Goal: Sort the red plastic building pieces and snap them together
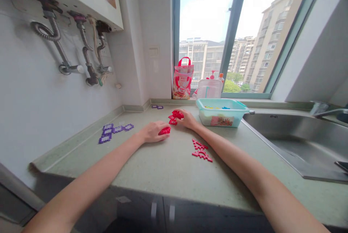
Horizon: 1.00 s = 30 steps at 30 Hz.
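My left hand [153, 132] rests on the green countertop [152, 167] with its fingers closed on a small red plastic piece [164, 130]. A little farther back, my right hand [187, 119] holds a bigger cluster of red interlocking pieces [177, 114]; a few loose red pieces [172, 120] lie just under it. Nearer to me, by my right forearm, a flat joined strip of red pieces [201, 150] lies on the counter.
Joined purple pieces [112, 131] lie at the left by the wall, two more purple pieces [157, 107] at the back. A teal tub [220, 112] holds coloured pieces beside the steel sink [304, 138]. A red bag [183, 80] and clear container [209, 88] stand on the windowsill.
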Tool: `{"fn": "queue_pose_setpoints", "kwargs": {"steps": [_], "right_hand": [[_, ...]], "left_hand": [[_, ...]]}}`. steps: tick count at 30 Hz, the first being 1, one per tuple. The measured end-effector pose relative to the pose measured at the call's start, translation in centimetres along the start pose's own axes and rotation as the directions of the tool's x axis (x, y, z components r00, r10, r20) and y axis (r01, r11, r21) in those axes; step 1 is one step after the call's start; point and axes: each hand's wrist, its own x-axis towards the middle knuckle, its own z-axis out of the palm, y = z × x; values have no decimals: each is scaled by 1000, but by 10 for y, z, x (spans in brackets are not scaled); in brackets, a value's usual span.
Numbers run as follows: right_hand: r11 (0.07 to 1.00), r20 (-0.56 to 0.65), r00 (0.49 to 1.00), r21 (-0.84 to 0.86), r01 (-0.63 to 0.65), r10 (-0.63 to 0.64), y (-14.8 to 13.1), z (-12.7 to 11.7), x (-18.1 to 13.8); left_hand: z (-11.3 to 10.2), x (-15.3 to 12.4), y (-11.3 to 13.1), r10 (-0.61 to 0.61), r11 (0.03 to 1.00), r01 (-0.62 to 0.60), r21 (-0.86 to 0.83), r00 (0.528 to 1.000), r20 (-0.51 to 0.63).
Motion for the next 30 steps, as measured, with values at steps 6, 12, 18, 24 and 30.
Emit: {"fn": "queue_pose_setpoints", "kwargs": {"steps": [6,12,18,24,30], "right_hand": [[997,157,985,5,73,-73,-10,6,0],[1000,176,984,-5,25,-24,-17,5,3],[1000,139,990,23,12,-16,-25,-7,-17],[1000,144,990,27,-7,3,-10,-83,-98],[991,96,987,-35,-128,131,1,-152,-159]], "left_hand": [[5,2,3,100,991,-100,89,995,11],[9,4,-1,27,993,-30,113,999,28],[8,-1,0,-64,988,67,139,998,-25],[12,9,-11,-172,971,180,160,983,-64],[22,61,-28,-167,955,171,241,985,-39]]}}
